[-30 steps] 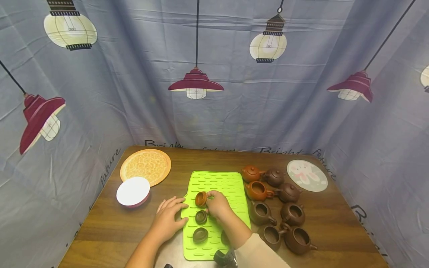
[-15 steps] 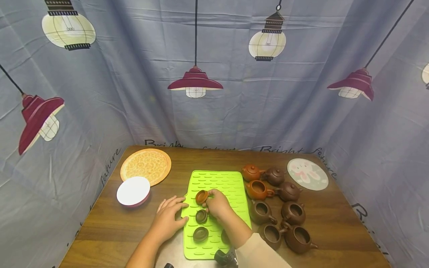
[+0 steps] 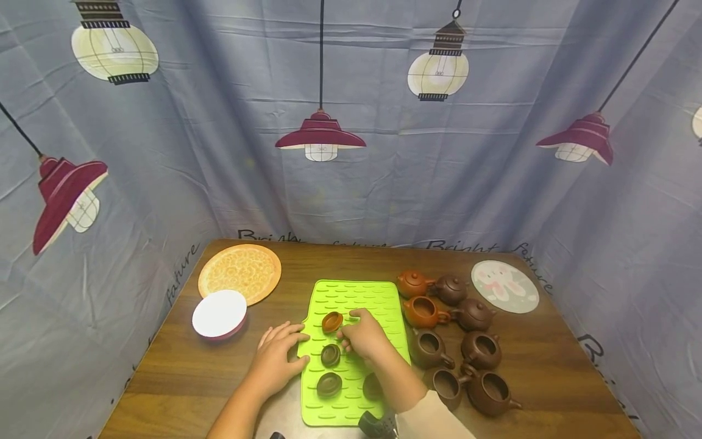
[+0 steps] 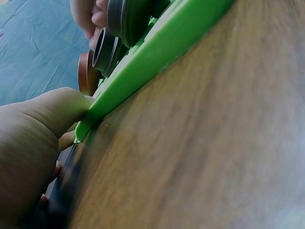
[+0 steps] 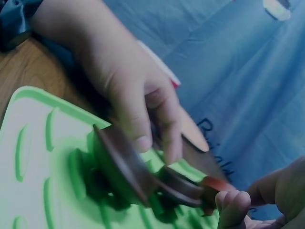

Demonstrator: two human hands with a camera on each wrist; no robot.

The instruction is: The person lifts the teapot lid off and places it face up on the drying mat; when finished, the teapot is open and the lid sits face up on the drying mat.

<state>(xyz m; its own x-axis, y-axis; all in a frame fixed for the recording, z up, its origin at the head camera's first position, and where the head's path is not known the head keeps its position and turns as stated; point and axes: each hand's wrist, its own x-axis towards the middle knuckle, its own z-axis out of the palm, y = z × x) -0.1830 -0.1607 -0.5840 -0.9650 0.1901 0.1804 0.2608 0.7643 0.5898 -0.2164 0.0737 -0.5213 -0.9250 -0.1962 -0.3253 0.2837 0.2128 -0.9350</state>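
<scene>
our left hand [image 3: 280, 361], fingers spread and relaxed, rests at nine o'clock of the green mat [image 3: 356, 294], probably steadying it. our right hand [image 3: 364, 335], loosely bent and seemingly gripping nothing, is at three o'clock of the orange lid [image 3: 331, 322], which tilts hollow-side up on the mat, presumably propped by its knob.

Mat [image 3: 356, 299]: ridged, rubbery-looking, satin. Lids [image 3: 329, 385] on the mat and teapots [image 3: 475, 315] right of it: clay-like, smooth, near-matt. Bench [image 3: 170, 390] beneath the mat: smooth wood grain, slight sheen. Curtain [image 3: 373, 195] behind the mat: creased matt cloth.
</scene>
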